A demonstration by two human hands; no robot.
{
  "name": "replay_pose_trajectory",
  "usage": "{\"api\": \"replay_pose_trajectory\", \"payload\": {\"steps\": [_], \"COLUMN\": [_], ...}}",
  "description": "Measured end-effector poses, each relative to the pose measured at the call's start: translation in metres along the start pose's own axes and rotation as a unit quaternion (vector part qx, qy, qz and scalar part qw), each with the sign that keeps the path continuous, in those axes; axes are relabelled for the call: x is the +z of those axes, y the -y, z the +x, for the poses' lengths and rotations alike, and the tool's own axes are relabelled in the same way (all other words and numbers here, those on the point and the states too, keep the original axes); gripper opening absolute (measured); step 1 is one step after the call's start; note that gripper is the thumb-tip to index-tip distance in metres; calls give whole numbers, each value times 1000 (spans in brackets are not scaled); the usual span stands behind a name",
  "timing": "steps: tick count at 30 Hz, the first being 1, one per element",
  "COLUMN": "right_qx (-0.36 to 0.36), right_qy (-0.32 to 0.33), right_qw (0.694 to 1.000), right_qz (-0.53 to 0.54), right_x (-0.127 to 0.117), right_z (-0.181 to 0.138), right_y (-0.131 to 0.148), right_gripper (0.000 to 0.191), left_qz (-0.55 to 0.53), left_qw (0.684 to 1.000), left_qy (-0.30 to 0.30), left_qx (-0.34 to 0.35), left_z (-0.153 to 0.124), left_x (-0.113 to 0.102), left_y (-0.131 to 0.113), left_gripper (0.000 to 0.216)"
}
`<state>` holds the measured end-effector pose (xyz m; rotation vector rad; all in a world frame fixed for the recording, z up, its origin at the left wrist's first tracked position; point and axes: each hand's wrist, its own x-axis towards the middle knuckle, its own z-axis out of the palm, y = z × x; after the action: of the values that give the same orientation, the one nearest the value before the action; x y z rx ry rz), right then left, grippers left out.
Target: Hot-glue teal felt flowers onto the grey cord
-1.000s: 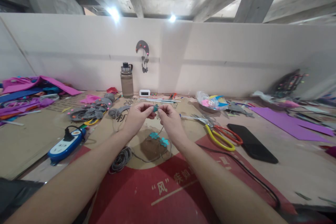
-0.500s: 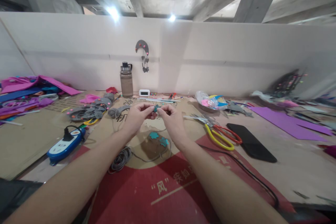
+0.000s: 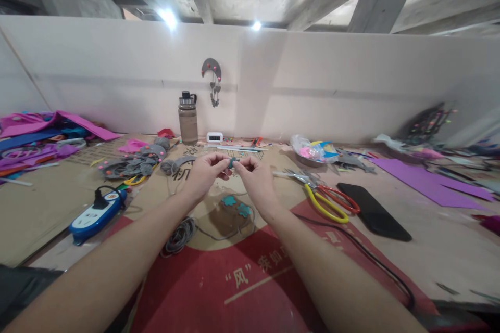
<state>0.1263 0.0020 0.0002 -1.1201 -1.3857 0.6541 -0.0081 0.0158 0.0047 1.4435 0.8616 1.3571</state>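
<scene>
My left hand (image 3: 203, 174) and my right hand (image 3: 255, 179) meet above the table, both pinched on a small teal felt piece (image 3: 232, 162) held between the fingertips. A thin grey cord runs down from it toward a coil of grey cord (image 3: 180, 234) on the cardboard. Two more teal felt pieces (image 3: 237, 206) lie on the cardboard just below my hands.
Yellow and red handled scissors (image 3: 327, 202) and a black phone (image 3: 374, 211) lie to the right. A blue and white power strip (image 3: 92, 211) sits at the left, grey felt shapes (image 3: 133, 165) behind it. A water bottle (image 3: 188, 119) stands by the wall. Purple sheets (image 3: 429, 183) lie far right.
Both hands have stayed pinched on the teal piece, shifting only very slightly upward. Nothing else on the table has moved.
</scene>
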Motion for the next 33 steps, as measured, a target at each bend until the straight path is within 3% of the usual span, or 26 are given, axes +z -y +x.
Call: {"api": "replay_pose_trajectory", "payload": {"steps": [9, 14, 20, 29, 33], "right_qx": [-20, -10, 10, -1, -16], "right_qy": [-31, 21, 12, 26, 33], "right_qw": [999, 1000, 999, 999, 999], "right_qz": [-2, 17, 28, 25, 34], "right_x": [-1, 0, -1, 1, 1], "right_z": [0, 1, 2, -1, -3], "right_y": [2, -2, -2, -2, 1], "right_gripper": [24, 21, 20, 19, 19], "left_qz": [26, 7, -58, 20, -8], "left_qw": [1000, 1000, 996, 999, 999], "left_qy": [6, 21, 58, 36, 37], "left_qx": [0, -15, -40, -14, -24], "left_z": [1, 1, -1, 0, -2], "left_x": [-2, -2, -3, -1, -1], "left_y": [1, -2, -5, -3, -6], "left_gripper": [23, 23, 20, 20, 21]}}
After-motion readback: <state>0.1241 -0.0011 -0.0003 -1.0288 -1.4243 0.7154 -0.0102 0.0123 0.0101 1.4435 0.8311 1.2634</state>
